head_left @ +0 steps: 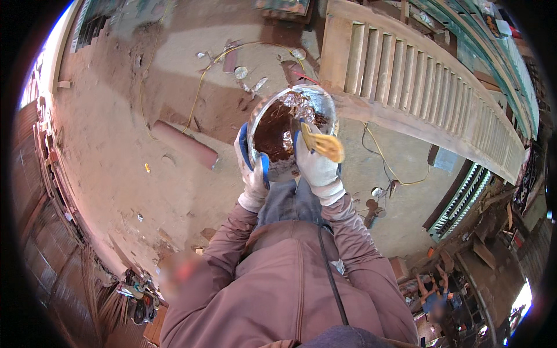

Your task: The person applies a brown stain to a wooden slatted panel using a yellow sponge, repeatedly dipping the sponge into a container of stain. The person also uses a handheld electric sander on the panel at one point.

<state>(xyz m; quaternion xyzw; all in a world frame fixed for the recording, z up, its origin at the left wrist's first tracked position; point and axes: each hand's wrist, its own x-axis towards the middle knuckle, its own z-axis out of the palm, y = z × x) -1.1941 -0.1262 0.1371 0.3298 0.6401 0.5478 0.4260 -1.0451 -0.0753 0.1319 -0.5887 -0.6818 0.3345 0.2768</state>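
Note:
A round silvery metal pot hangs in front of my body, with dark brown liquid inside and streaked on its inner wall. My left hand, in a white and blue work glove, grips the pot's left rim with the thumb over the edge. My right hand, gloved alike, is closed around what looks like a paintbrush at the pot's right side. Its broad yellow handle points out over the rim to the right. The bristle end is hidden by my hand and the pot.
A long louvered wooden shutter lies raised at the right, close to the pot. Beyond the pot, a yellow cord curves across the dusty floor. A reddish-brown roll lies left. A green louvered panel and a person are lower right.

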